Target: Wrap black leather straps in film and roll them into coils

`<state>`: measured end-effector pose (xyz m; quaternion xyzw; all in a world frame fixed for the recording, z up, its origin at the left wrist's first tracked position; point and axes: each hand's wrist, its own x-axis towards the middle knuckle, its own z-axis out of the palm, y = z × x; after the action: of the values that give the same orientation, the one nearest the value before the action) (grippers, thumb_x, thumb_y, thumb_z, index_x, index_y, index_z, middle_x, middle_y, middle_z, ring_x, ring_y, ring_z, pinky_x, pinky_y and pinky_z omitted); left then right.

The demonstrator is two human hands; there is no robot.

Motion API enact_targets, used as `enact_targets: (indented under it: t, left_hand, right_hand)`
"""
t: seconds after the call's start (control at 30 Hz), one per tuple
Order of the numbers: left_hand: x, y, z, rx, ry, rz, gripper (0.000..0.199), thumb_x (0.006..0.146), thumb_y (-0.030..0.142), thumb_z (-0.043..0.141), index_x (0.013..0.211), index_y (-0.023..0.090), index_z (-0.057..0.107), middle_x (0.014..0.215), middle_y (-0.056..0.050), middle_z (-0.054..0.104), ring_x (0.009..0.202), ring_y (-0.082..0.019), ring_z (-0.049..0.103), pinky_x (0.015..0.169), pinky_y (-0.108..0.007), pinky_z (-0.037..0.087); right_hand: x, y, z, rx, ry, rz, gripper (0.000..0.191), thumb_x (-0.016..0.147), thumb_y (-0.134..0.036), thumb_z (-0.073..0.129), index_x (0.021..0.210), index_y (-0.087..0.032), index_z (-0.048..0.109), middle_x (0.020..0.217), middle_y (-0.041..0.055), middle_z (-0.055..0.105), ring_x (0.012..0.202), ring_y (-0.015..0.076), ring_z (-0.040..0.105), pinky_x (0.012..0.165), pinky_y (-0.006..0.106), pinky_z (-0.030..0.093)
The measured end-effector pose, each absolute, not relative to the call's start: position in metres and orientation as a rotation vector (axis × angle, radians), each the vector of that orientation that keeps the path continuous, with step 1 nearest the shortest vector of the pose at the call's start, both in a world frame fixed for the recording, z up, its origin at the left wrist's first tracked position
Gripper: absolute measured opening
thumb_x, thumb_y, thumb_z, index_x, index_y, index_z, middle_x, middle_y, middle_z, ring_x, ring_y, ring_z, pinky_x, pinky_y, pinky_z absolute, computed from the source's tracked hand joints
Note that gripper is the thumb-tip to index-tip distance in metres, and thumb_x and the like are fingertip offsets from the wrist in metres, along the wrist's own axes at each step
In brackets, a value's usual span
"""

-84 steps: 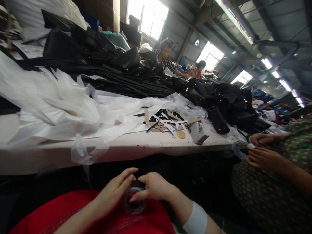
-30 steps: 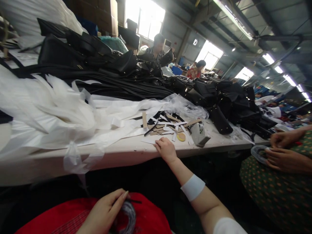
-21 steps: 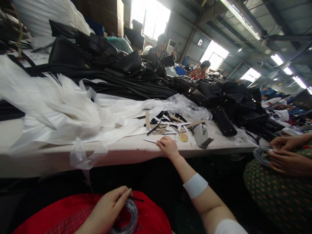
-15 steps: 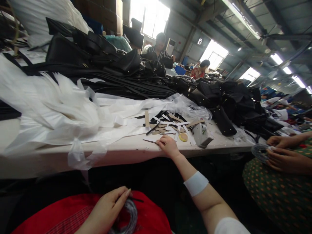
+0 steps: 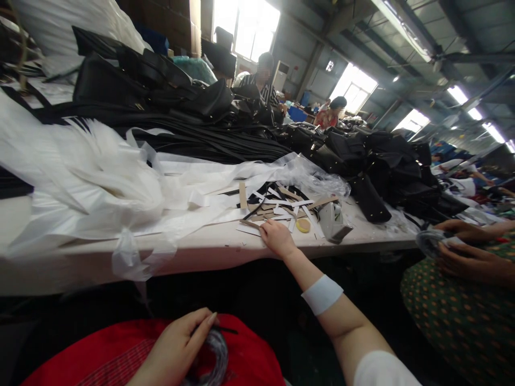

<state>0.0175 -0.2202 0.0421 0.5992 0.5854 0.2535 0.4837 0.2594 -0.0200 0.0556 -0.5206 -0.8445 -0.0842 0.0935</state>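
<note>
In my left hand (image 5: 183, 343), low over the red cloth on my lap, a dark coil (image 5: 217, 356) with a clear, shiny look is gripped between thumb and fingers. A short black end (image 5: 228, 330) sticks out past the fingertips. My right hand (image 5: 277, 237) reaches to the table's front edge, its fingers closed on the end of a tan strip (image 5: 250, 223). Under that strip lies a narrow white piece (image 5: 248, 231). Just beyond the fingers is a loose pile of white, tan and black strips (image 5: 277, 206). A yellow tape roll (image 5: 302, 225) lies right of the hand.
A grey tape dispenser (image 5: 335, 222) stands near the edge of the white table (image 5: 217, 241). White plastic sheeting (image 5: 104, 177) covers the left side. Black bags (image 5: 362, 155) and long straps (image 5: 193, 131) are heaped behind. At right, a co-worker's hands (image 5: 462, 249) hold a similar coil.
A thin dark strip by my right fingertips no longer shows there; a tan strip is now at them, angled slightly upward. My left hand and its coil have barely moved.
</note>
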Motion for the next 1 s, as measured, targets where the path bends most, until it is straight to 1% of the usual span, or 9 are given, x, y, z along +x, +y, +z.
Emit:
enact_targets:
  t: [0.2, 0.33, 0.43, 0.57, 0.7, 0.8, 0.87, 0.93, 1.0]
  left_hand:
    - [0.015, -0.223, 0.039, 1.449, 1.427, 0.637, 0.040, 0.088, 0.051, 0.042, 0.072, 0.023, 0.066, 0.070, 0.000, 0.068, 0.071, -0.020, 0.063, 0.070, -0.023, 0.050]
    - [0.015, -0.222, 0.039, 1.469, 1.426, 0.619, 0.041, 0.089, 0.050, 0.040, 0.073, 0.023, 0.066, 0.073, 0.000, 0.069, 0.073, -0.020, 0.064, 0.073, -0.023, 0.050]
    - [0.017, -0.221, 0.039, 1.475, 1.416, 0.605, 0.041, 0.089, 0.050, 0.039, 0.073, 0.023, 0.066, 0.072, 0.000, 0.068, 0.072, -0.020, 0.063, 0.071, -0.023, 0.049]
    - [0.017, -0.222, 0.039, 1.463, 1.420, 0.626, 0.041, 0.088, 0.050, 0.041, 0.069, 0.023, 0.064, 0.070, 0.000, 0.067, 0.072, -0.020, 0.063, 0.071, -0.024, 0.049]
    - [0.015, -0.224, 0.038, 1.440, 1.421, 0.651, 0.040, 0.088, 0.049, 0.041, 0.068, 0.023, 0.063, 0.071, 0.000, 0.068, 0.072, -0.020, 0.063, 0.071, -0.024, 0.050]
    - [0.014, -0.224, 0.039, 1.439, 1.401, 0.669, 0.039, 0.088, 0.049, 0.042, 0.069, 0.022, 0.063, 0.072, 0.000, 0.067, 0.072, -0.020, 0.063, 0.071, -0.024, 0.049]
    - [0.013, -0.225, 0.040, 1.427, 1.360, 0.657, 0.040, 0.089, 0.051, 0.042, 0.072, 0.022, 0.063, 0.071, 0.000, 0.066, 0.069, -0.019, 0.062, 0.066, -0.024, 0.049]
    - [0.011, -0.227, 0.044, 1.377, 1.300, 0.611, 0.040, 0.089, 0.053, 0.043, 0.077, 0.021, 0.064, 0.069, 0.001, 0.063, 0.060, -0.016, 0.059, 0.056, -0.023, 0.047]
    - [0.007, -0.231, 0.050, 1.313, 1.236, 0.553, 0.039, 0.089, 0.054, 0.044, 0.085, 0.021, 0.065, 0.070, 0.002, 0.063, 0.052, -0.014, 0.055, 0.050, -0.022, 0.044]
  right_hand:
    - [0.259, -0.026, 0.062, -1.643, -2.301, -0.388, 0.025, 0.096, -0.024, 0.044, 0.091, -0.015, 0.068, 0.092, 0.0104, 0.066, 0.084, 0.0197, 0.058, 0.073, 0.028, 0.038]
    - [0.244, -0.043, 0.063, -1.427, -2.420, -0.400, 0.024, 0.096, -0.026, 0.047, 0.087, -0.018, 0.067, 0.086, 0.0080, 0.065, 0.081, 0.0181, 0.056, 0.071, 0.027, 0.037]
    - [0.229, -0.054, 0.056, -1.324, -2.541, -0.251, 0.022, 0.094, -0.028, 0.052, 0.080, -0.019, 0.066, 0.084, 0.0061, 0.064, 0.082, 0.0181, 0.056, 0.072, 0.027, 0.038]
    - [0.224, -0.061, 0.048, -1.357, -2.417, -0.028, 0.016, 0.090, -0.034, 0.060, 0.088, -0.021, 0.068, 0.089, 0.0054, 0.064, 0.089, 0.0186, 0.057, 0.078, 0.027, 0.042]
    - [0.229, -0.058, 0.047, -1.315, -2.366, 0.112, 0.013, 0.091, -0.028, 0.059, 0.089, -0.020, 0.069, 0.091, 0.0063, 0.065, 0.091, 0.0195, 0.057, 0.082, 0.029, 0.044]
    - [0.230, -0.051, 0.049, -1.364, -2.258, 0.252, 0.019, 0.093, -0.025, 0.054, 0.079, -0.019, 0.067, 0.085, 0.0060, 0.065, 0.085, 0.0188, 0.059, 0.081, 0.029, 0.044]
    - [0.229, -0.050, 0.054, -1.424, -2.158, 0.296, 0.022, 0.094, -0.025, 0.051, 0.076, -0.018, 0.063, 0.082, 0.0060, 0.064, 0.081, 0.0186, 0.059, 0.078, 0.030, 0.045]
    - [0.226, -0.057, 0.062, -1.455, -2.090, 0.362, 0.025, 0.096, -0.026, 0.045, 0.079, -0.018, 0.061, 0.075, 0.0040, 0.064, 0.074, 0.0171, 0.060, 0.074, 0.029, 0.045]
    - [0.222, -0.074, 0.072, -1.431, -2.033, 0.585, 0.021, 0.097, -0.028, 0.044, 0.086, -0.019, 0.060, 0.066, -0.0001, 0.062, 0.064, 0.0148, 0.059, 0.068, 0.027, 0.046]
